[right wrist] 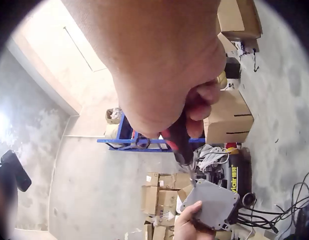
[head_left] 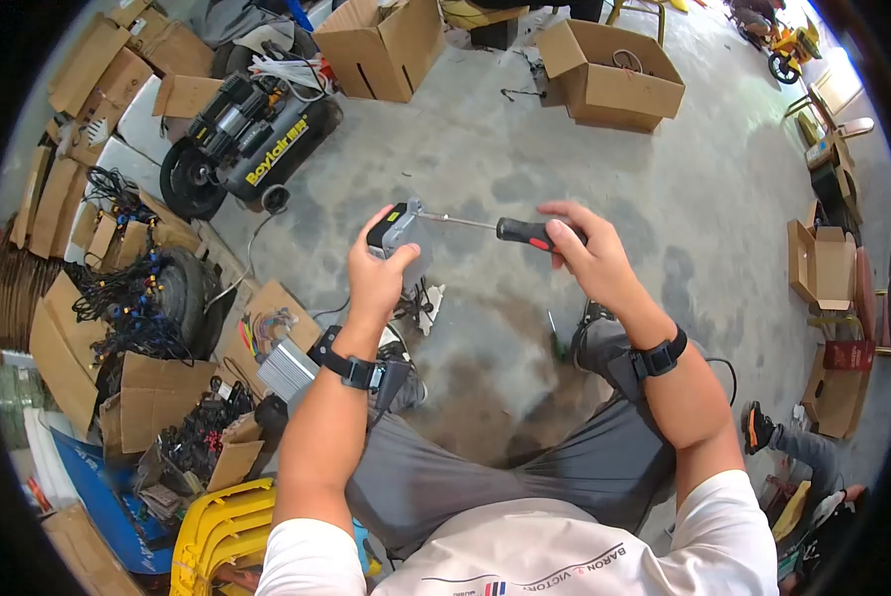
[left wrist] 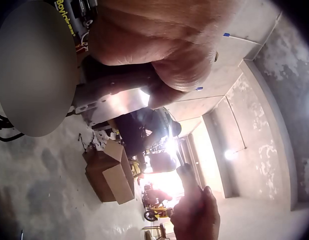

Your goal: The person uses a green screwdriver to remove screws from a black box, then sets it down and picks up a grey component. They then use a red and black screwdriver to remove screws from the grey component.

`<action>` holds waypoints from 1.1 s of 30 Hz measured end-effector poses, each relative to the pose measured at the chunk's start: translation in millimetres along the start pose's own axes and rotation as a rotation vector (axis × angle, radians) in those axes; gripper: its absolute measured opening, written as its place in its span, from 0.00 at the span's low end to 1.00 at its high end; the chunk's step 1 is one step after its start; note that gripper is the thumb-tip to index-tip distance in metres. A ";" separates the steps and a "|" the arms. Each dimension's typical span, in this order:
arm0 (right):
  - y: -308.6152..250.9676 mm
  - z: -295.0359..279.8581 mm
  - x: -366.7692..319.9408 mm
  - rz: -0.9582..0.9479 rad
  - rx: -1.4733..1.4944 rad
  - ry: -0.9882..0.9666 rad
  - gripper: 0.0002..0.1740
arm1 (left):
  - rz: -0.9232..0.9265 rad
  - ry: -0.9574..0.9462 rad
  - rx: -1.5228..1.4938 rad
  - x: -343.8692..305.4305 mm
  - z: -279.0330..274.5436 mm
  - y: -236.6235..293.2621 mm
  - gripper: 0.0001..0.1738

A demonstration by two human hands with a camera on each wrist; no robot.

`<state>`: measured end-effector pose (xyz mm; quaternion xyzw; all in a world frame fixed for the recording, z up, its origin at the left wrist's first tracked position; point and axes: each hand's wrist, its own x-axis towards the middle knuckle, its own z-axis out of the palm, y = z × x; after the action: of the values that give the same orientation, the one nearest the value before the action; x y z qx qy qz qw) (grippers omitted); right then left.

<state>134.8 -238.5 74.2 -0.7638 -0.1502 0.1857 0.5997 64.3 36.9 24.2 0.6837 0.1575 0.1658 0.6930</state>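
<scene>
In the head view the left hand (head_left: 377, 281) grips a grey and black box-shaped device (head_left: 398, 230) with a yellow label, held above the floor. The right hand (head_left: 594, 256) holds a black and red screwdriver (head_left: 525, 233) by its handle, its shaft pointing left with the tip at the device's upper corner. From the right wrist view, the device's flat grey face (right wrist: 213, 204) shows, with the left hand's thumb on its edge and the screwdriver (right wrist: 180, 145) at one corner. The left wrist view shows the device's metal side (left wrist: 117, 105) partly hidden by the left hand.
An air compressor (head_left: 266, 149) and cartons (head_left: 381, 50) stand beyond the hands. To the left are cables, a tyre (head_left: 182, 303) and a finned metal unit (head_left: 291, 370). A green-handled tool (head_left: 559, 346) lies near the right foot; another open carton (head_left: 614, 84) stands at the back.
</scene>
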 end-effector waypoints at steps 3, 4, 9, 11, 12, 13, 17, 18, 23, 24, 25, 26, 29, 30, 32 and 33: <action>9.6 1.6 2.9 -0.227 -0.109 0.089 0.25 | -0.011 -0.016 -0.038 1.5 -1.1 -2.1 0.33; 12.7 1.4 4.3 -0.363 -0.181 0.129 0.24 | -0.017 -0.018 -0.038 1.3 -1.5 -3.1 0.33; 4.0 -8.6 4.3 -0.111 -0.061 0.006 0.25 | -0.003 -0.024 -0.049 1.0 -0.5 -1.8 0.32; -0.2 -7.5 3.8 0.081 0.079 -0.052 0.26 | 0.002 -0.021 -0.033 2.0 -1.9 -4.7 0.32; 0.1 -4.0 3.6 0.037 0.043 -0.007 0.26 | 0.007 -0.020 -0.017 2.5 -2.2 -5.6 0.32; 0.6 -1.7 3.7 -0.009 0.006 0.039 0.26 | 0.009 -0.020 -0.018 2.6 -2.3 -5.7 0.32; 9.8 1.0 6.8 -0.295 -0.101 0.107 0.23 | -0.007 -0.016 -0.038 0.4 -1.1 -0.7 0.32; 13.9 -1.5 9.2 -0.294 -0.093 0.086 0.23 | -0.014 -0.020 -0.037 0.2 -1.1 0.1 0.32; -4.5 -7.8 5.5 0.104 0.151 -0.045 0.28 | -0.018 -0.013 -0.061 2.4 -2.9 -5.0 0.33; -5.3 -5.6 4.4 0.086 0.088 -0.023 0.28 | -0.017 -0.009 -0.056 2.1 -2.6 -5.0 0.33; -5.9 -4.0 3.7 0.068 0.026 0.000 0.27 | -0.017 -0.009 -0.056 1.5 -2.0 -4.4 0.33; -0.5 -1.3 5.4 0.068 0.026 0.000 0.27 | -0.018 -0.005 -0.043 0.9 -1.4 -2.7 0.33; 15.1 3.5 9.8 -0.412 -0.146 0.211 0.26 | -0.018 -0.011 -0.029 -0.3 -0.7 0.3 0.33; 13.7 0.5 9.2 -0.358 -0.093 0.148 0.26 | -0.019 -0.021 -0.027 -0.5 -0.6 0.6 0.33; 6.9 -6.7 7.5 -0.302 -0.040 0.085 0.26 | -0.017 -0.022 -0.019 0.0 -1.1 -0.2 0.33; 0.6 -11.4 6.2 -0.085 0.079 0.004 0.28 | -0.015 -0.023 -0.011 0.4 -1.1 -0.5 0.33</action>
<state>145.6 -245.7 75.5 -0.7327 -0.1741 0.1644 0.6370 64.2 38.0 23.7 0.6804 0.1539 0.1534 0.6999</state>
